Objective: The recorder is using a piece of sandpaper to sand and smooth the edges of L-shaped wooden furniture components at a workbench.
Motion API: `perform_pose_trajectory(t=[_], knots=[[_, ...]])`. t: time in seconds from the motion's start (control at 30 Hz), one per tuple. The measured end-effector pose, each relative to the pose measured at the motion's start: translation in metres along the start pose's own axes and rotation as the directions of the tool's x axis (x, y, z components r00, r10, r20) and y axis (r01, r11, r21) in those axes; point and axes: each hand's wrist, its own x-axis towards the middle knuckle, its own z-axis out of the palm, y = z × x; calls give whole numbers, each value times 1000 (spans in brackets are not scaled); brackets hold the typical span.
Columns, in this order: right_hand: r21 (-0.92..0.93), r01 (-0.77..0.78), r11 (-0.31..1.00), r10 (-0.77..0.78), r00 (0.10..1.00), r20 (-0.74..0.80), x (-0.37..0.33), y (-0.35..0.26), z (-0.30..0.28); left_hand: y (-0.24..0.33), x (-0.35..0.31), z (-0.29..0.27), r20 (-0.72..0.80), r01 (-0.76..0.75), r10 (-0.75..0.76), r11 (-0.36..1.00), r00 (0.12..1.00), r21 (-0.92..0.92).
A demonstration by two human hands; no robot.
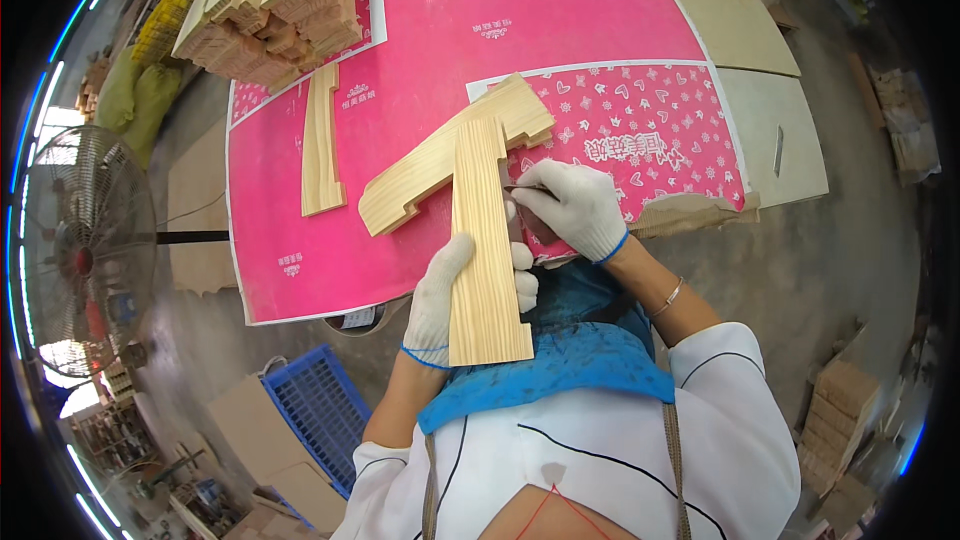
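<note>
My left hand (440,290), in a white knit glove with a blue cuff, is closed around a pale notched wooden board (480,250), thumb on the near side and fingertips showing past its right edge. The board is held upright over my lap. My right hand (575,205), gloved the same way, pinches a thin dark sheet (535,225) against the board's notched right edge; its exact kind is unclear. Behind the held board, a similar notched board (410,180) lies slantwise on the pink-covered table (420,40). Another such board (322,155) lies farther left.
A tall stack of notched boards (275,15) stands at the table's far left. Left of the table is a large standing fan (85,250). A blue plastic crate (318,410) sits on the floor at lower left. Flat panels (765,130) adjoin the table's right side.
</note>
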Motion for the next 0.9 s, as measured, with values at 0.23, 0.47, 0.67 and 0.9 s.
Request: perform_pose_trajectory(t=[0.23,0.47,0.67,0.9], knots=[[44,-33,998,31,999,44,34,-8,-13,-1,2,-1,-55,-2,3,1000,998,24],[229,-169,959,197,974,-108,58,-20,-51,4,0,-3,-111,53,-38,990,993,131],[-175,-1,985,34,982,187,46,-16,-26,1,-3,-11,-91,74,-66,994,994,80],[358,-145,922,252,928,-274,57,-9,-36,3,1,-2,-67,32,-19,980,998,196]])
